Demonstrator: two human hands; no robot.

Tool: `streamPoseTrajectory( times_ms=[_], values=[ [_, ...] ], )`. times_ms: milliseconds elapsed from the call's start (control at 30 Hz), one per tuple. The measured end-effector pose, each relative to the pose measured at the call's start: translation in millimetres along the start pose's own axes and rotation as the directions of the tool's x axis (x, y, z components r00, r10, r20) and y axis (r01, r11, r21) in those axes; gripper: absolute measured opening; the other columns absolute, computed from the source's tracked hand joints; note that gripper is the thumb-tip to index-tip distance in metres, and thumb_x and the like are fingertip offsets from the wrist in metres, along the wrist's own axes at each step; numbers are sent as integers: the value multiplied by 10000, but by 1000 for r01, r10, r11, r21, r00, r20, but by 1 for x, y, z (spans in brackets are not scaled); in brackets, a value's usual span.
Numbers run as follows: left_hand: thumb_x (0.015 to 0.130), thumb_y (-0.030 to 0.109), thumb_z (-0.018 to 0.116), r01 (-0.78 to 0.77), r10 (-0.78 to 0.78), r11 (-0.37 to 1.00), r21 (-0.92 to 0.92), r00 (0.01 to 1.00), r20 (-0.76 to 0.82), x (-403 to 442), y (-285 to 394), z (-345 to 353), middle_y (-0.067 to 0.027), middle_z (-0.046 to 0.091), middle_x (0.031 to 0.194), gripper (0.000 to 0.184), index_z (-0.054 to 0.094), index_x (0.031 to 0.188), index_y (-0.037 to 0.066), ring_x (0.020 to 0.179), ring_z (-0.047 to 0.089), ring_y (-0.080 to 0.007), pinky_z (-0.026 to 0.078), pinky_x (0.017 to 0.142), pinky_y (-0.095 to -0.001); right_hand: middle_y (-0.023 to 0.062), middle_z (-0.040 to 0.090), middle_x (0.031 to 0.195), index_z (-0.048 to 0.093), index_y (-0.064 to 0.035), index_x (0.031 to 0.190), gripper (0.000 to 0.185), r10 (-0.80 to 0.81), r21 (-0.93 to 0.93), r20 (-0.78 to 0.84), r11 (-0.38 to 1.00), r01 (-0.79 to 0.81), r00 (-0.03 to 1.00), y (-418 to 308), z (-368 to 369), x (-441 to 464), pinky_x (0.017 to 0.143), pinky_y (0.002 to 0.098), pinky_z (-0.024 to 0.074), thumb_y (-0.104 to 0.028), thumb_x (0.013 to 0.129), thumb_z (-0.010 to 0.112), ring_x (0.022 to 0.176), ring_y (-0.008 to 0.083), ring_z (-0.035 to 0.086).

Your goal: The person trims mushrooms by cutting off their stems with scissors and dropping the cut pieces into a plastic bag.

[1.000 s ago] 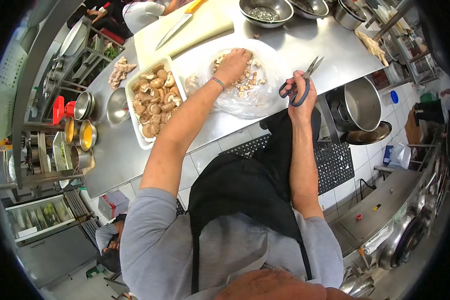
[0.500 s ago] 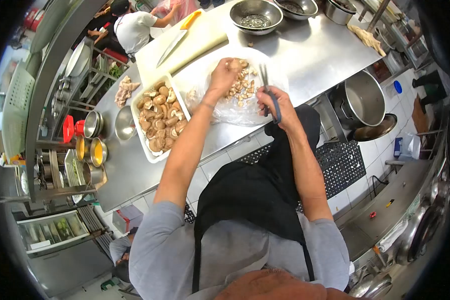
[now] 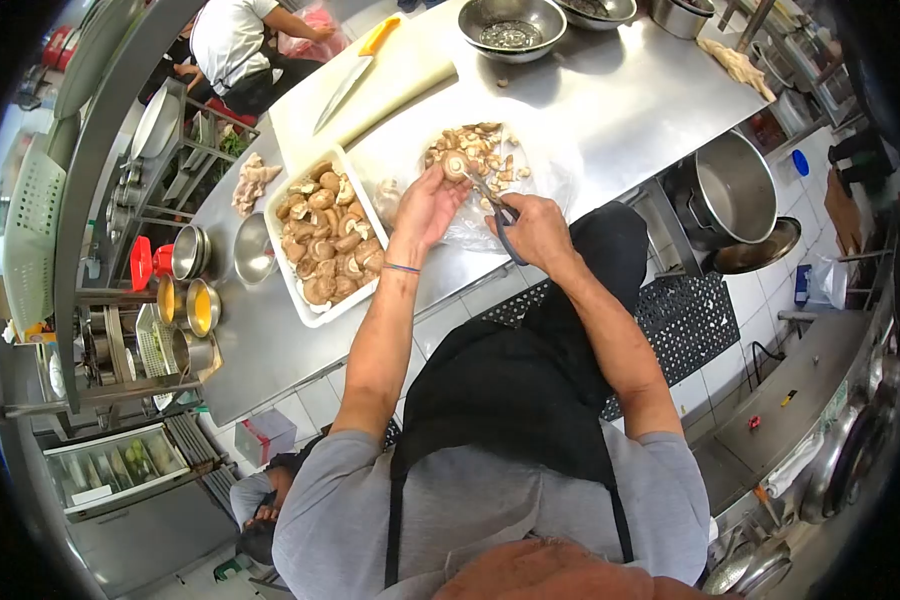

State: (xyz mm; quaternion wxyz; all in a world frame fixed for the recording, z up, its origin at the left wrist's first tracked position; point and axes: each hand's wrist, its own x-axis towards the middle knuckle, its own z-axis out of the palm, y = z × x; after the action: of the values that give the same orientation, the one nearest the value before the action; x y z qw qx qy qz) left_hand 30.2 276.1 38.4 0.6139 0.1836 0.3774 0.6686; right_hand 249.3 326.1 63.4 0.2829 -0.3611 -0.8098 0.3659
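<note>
A brown mushroom (image 3: 455, 164) is held in my left hand (image 3: 428, 208), its underside turned up. My right hand (image 3: 535, 232) grips dark-handled scissors (image 3: 507, 222), whose blades reach to the mushroom's edge. Under both hands lies a clear plastic bag (image 3: 550, 190) with cut mushroom pieces (image 3: 488, 147) on it. To the left of my left hand stands a white tray (image 3: 315, 319) full of whole brown mushrooms (image 3: 322, 240).
A knife with a yellow handle (image 3: 378, 36) lies on a cutting board (image 3: 425, 70). Metal bowls (image 3: 511, 27) stand at the back; another bowl (image 3: 254, 250) sits left of the tray. A large pot (image 3: 727, 188) is below the right table edge. A person (image 3: 232, 50) works beyond the table.
My left hand has turned over and come nearer, showing the mushroom's underside. My right hand has brought the scissors left, against the mushroom. The person beyond the table has shifted.
</note>
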Motion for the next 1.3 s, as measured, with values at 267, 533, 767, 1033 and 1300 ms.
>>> streamPoseTrajectory(
  times_ms=[267,533,767,1033,1300],
  values=[
    [1122,299,410,-66,80,982,179,994,-73,-13,-2,1,-138,686,1167,390,585,1291,-6,979,612,-201,505,870,-358,197,676,826,727,-63,1019,317,-56,-291,13,955,58,998,4,4,-4,678,519,566,-136,714,774,767,407,696],
    [1113,460,394,42,39,930,365,976,-213,-10,3,0,-113,690,988,560,629,1197,-42,800,583,-152,483,691,-291,175,658,849,698,-40,993,325,-127,-351,4,929,120,992,1,-1,-3,653,495,564,-100,685,780,819,370,691],
    [1087,553,394,139,37,834,534,951,-306,-3,0,1,-93,675,799,652,691,1028,-24,650,527,-135,451,597,-288,166,647,825,690,-33,973,310,-160,-382,47,909,166,986,-1,-1,-4,644,479,567,-103,686,786,808,357,691],
    [1083,577,358,159,46,642,750,969,-244,-1,-6,1,-106,662,758,695,686,946,-20,626,531,-152,451,571,-314,179,651,825,689,-30,941,242,-136,-392,65,908,150,989,2,1,-5,640,487,573,-66,708,743,785,365,697],
    [1084,553,366,150,42,688,710,968,-245,-1,-13,-4,-102,656,743,680,688,930,-26,625,538,-153,454,572,-318,200,671,795,681,-14,864,150,-131,-397,70,906,148,989,12,10,-2,663,504,578,-42,720,708,730,392,706]
  ],
)
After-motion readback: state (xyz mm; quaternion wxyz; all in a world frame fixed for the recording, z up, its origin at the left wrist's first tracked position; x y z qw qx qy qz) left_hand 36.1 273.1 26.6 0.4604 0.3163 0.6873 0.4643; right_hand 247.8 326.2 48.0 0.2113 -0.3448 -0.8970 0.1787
